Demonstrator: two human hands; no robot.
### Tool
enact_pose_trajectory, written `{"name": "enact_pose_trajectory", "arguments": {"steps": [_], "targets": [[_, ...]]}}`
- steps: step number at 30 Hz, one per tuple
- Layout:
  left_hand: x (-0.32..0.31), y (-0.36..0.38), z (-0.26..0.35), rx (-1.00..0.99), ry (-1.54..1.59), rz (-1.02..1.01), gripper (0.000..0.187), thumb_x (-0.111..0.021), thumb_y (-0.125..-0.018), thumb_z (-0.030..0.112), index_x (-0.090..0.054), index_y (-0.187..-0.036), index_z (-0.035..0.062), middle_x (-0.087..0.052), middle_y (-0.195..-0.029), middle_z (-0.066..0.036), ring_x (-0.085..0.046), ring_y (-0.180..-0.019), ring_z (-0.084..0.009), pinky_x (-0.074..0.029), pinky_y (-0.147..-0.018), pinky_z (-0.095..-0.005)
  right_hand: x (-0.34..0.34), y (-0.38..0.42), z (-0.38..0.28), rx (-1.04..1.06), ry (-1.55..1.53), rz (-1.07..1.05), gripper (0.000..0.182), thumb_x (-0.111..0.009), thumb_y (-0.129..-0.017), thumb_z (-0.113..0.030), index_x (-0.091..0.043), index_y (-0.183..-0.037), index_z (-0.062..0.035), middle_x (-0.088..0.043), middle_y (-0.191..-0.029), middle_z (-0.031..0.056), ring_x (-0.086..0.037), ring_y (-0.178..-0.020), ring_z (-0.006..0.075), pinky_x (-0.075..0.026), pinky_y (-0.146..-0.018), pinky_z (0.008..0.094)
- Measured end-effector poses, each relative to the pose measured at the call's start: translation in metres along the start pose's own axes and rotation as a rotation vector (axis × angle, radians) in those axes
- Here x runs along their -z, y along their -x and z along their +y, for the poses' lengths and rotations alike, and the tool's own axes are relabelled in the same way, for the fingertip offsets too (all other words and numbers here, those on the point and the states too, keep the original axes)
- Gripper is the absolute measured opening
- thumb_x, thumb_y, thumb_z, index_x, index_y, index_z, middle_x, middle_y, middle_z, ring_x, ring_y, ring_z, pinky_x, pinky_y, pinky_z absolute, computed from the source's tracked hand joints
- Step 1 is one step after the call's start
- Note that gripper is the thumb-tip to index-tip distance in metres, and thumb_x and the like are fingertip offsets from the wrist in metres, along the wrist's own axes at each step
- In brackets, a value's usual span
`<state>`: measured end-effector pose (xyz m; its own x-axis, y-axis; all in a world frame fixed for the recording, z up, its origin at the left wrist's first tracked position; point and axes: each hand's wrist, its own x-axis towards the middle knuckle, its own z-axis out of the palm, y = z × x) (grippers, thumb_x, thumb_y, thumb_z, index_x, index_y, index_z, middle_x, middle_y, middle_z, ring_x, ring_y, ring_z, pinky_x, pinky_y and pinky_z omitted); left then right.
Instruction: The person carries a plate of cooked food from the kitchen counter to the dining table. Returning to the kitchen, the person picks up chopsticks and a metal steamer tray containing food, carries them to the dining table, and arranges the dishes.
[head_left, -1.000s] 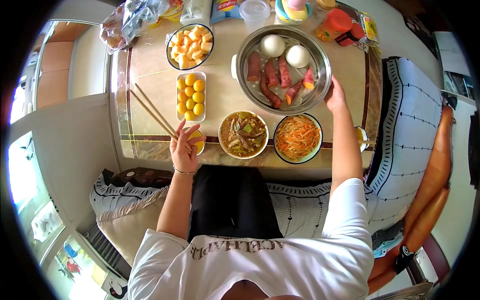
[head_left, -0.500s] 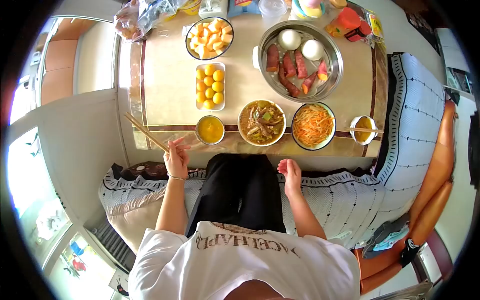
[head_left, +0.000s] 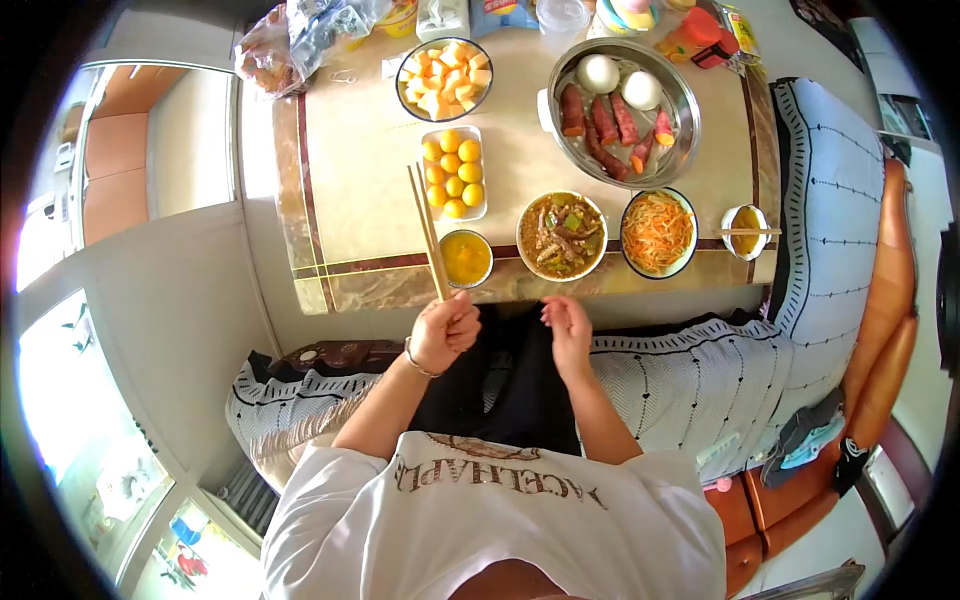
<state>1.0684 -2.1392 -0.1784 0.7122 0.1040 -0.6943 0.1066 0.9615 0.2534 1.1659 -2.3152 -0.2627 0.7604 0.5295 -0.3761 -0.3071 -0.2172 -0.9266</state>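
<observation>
My left hand (head_left: 446,330) is closed around a pair of wooden chopsticks (head_left: 428,235), which point up and away over the table edge. Just right of the chopsticks stands a small bowl of yellow-orange soup (head_left: 467,259). My right hand (head_left: 568,330) hangs over my lap, below the table edge, its fingers loosely bent with nothing in them. Beyond it are a bowl of meat and vegetable stew (head_left: 561,236) and a bowl of shredded carrot (head_left: 658,234). Neither hand touches a bowl.
Farther back are a white tray of round yellow fruit (head_left: 453,173), a bowl of orange fruit cubes (head_left: 445,80) and a steel pot (head_left: 690,130) with sweet potatoes and white buns. A small bowl (head_left: 745,232) with chopsticks across it stands at right. Plastic bags (head_left: 300,45) lie far left.
My left hand has moved right, from the table's left side to before my lap, and the chopsticks have swung more upright. The right hand's fingers have shifted slightly. The view has shifted a little.
</observation>
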Motion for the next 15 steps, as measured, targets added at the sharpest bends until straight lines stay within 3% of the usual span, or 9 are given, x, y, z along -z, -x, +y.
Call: {"name": "enact_pose_trajectory", "arguments": {"steps": [2, 3, 4, 6, 7, 12, 15], "targets": [[-0.005, -0.002, -0.007, -0.048, -0.101, -0.112, 0.03, -0.041, -0.087, 0.031, -0.033, -0.064, 0.0123, -0.026, -0.051, 0.002, -0.025, -0.041, -0.0095, -0.02, -0.038, -0.022, -0.019, 0.011, -0.031, 0.082, 0.114, -0.109, 0.012, -0.05, -0.084, -0.011, -0.054, -0.087, -0.0001, -0.053, -0.072, 0.0048, -0.05, -0.062, 0.0102, -0.041, -0.057, 0.0223], [-0.005, -0.005, -0.012, -0.129, -0.167, -0.113, 0.032, -0.04, -0.087, 0.033, -0.034, -0.065, 0.0114, -0.032, -0.057, 0.0, -0.037, -0.054, -0.0131, -0.032, -0.05, -0.0247, -0.026, 0.018, -0.043, 0.06, 0.086, -0.167, 0.011, -0.05, -0.083, -0.01, -0.054, -0.086, -0.0002, -0.053, -0.072, 0.0037, -0.05, -0.061, 0.0094, -0.041, -0.056, 0.0215], [-0.005, -0.009, -0.018, -0.126, -0.163, -0.111, 0.032, -0.04, -0.087, 0.033, -0.034, -0.065, 0.0114, -0.032, -0.057, 0.0, -0.037, -0.054, -0.0131, -0.032, -0.05, -0.0247, -0.032, 0.026, -0.044, -0.056, -0.056, -0.222, 0.011, -0.051, -0.084, -0.01, -0.054, -0.088, -0.0004, -0.054, -0.073, 0.0032, -0.05, -0.062, 0.0087, -0.041, -0.056, 0.0208], [0.002, -0.014, -0.027, -0.374, -0.318, -0.037, 0.03, -0.038, -0.088, 0.033, -0.036, -0.067, 0.0106, -0.039, -0.07, -0.003, -0.042, -0.076, -0.0163, -0.034, -0.07, -0.0294, -0.044, 0.039, -0.049, -0.177, -0.281, -0.271, 0.013, -0.051, -0.084, -0.011, -0.054, -0.091, -0.0006, -0.054, -0.074, 0.0029, -0.051, -0.063, 0.0086, -0.042, -0.056, 0.0209], [0.016, -0.017, -0.032, -0.401, -0.367, -0.087, 0.03, -0.035, -0.089, 0.033, -0.037, -0.07, 0.01, -0.042, -0.084, -0.006, -0.039, -0.089, -0.0179, -0.031, -0.081, -0.0322, -0.049, 0.045, -0.041, -0.26, -0.394, -0.282, 0.015, -0.053, -0.083, -0.011, -0.053, -0.093, 0.0001, -0.055, -0.076, 0.0034, -0.052, -0.063, 0.0095, -0.042, -0.057, 0.0215], [0.057, -0.011, -0.064, -0.349, -0.26, -0.016, 0.03, -0.034, -0.089, 0.034, -0.039, -0.072, 0.0094, -0.045, -0.088, -0.006, -0.042, -0.085, -0.0156, -0.031, -0.081, -0.029, -0.065, 0.068, -0.005, -0.56, -0.631, -0.195, 0.018, -0.056, -0.08, -0.008, -0.054, -0.096, 0.0014, -0.056, -0.082, 0.0061, -0.054, -0.067, 0.0114, -0.045, -0.059, 0.022], [0.075, -0.018, -0.078, -0.358, -0.302, 0.003, 0.028, -0.034, -0.09, 0.032, -0.042, -0.078, 0.0081, -0.045, -0.089, -0.005, -0.041, -0.084, -0.0136, -0.033, -0.078, -0.0284, -0.063, 0.071, 0.012, -0.725, -0.867, -0.035, 0.019, -0.055, -0.079, -0.003, -0.055, -0.097, 0.0029, -0.057, -0.086, 0.0086, -0.056, -0.072, 0.0133, -0.048, -0.066, 0.0228]]}}
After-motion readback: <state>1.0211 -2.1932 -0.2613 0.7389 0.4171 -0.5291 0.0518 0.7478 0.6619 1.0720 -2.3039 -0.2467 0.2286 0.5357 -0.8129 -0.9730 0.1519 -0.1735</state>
